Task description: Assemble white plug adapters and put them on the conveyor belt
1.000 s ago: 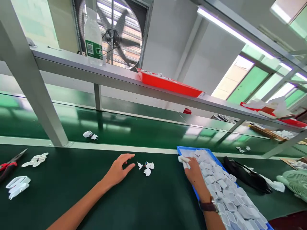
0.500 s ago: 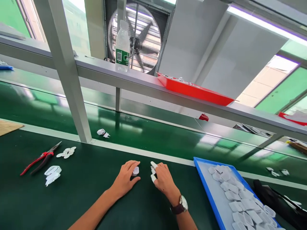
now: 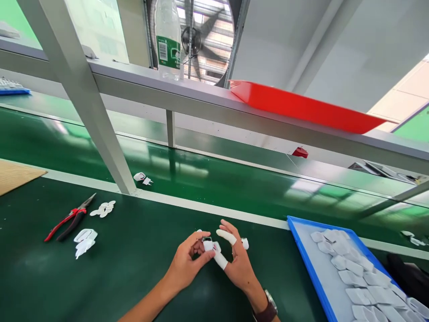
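Observation:
My left hand (image 3: 191, 260) is closed, pinching a small white plastic housing (image 3: 208, 245) between thumb and fingers just above the dark green bench. Close on its right is my right hand (image 3: 238, 261), wearing white covers on thumb and index finger. Its thumb tip touches or nearly touches the housing, while the index finger stretches out above it, apart from the thumb. Another small white piece (image 3: 245, 243) shows beside the right hand's outer fingers; whether they hold it is unclear.
Red-handled pliers (image 3: 72, 218), flat white pieces (image 3: 103, 209) and white casings (image 3: 85, 241) lie at left. A blue-rimmed tray (image 3: 313, 273) of white parts stands at right. A post (image 3: 77, 96) carries the shelf with a bottle (image 3: 168, 44) and red tray (image 3: 301, 107).
My left hand has lifted the white housing off the bench. My right hand has come across to it and its index finger has spread from the thumb. The view has shifted.

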The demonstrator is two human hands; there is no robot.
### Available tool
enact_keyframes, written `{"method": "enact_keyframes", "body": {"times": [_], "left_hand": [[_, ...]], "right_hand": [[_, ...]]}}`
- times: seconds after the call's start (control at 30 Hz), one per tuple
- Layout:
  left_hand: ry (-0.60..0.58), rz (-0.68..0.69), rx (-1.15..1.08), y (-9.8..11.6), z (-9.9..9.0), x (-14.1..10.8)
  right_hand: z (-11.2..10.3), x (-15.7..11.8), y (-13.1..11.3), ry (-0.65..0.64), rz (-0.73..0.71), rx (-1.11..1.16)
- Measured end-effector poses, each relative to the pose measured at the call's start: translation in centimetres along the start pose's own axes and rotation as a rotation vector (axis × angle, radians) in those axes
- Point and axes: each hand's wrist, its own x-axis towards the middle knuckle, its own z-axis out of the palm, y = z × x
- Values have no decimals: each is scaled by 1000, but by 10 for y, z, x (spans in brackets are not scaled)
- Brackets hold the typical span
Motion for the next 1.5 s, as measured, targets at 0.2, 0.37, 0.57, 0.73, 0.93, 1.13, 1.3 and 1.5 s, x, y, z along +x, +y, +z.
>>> {"method": "enact_keyframes", "body": {"times": [0.2,0.37,0.57,0.73,0.93,1.13,1.3,1.5], "left_hand": [[-75,-124,-103,1,-4,3],[-151,-185,-99,5,-10,5],[-266,-216,-277,10,-9,10],[-49,-32,-88,6,-12,9],[142,109,607,-14,-37,14],[-19,111,542,-18,-22,12],[-189,25,162,-5,-17,5],[-262,-302,-410,4,-21,7]], "right_hand": [[10,-10,7,-17,16,-43],[4,-5,0,-14,-10,-45],[-7,0,-5,-168,-69,95],[-11,0,5,-104,-20,76],[-35,4,3,0,-83,-118],[-27,-5,8,76,-213,-163],[-21,-17,10,146,-231,-168],[-22,-19,-1,116,-415,-191]]}}
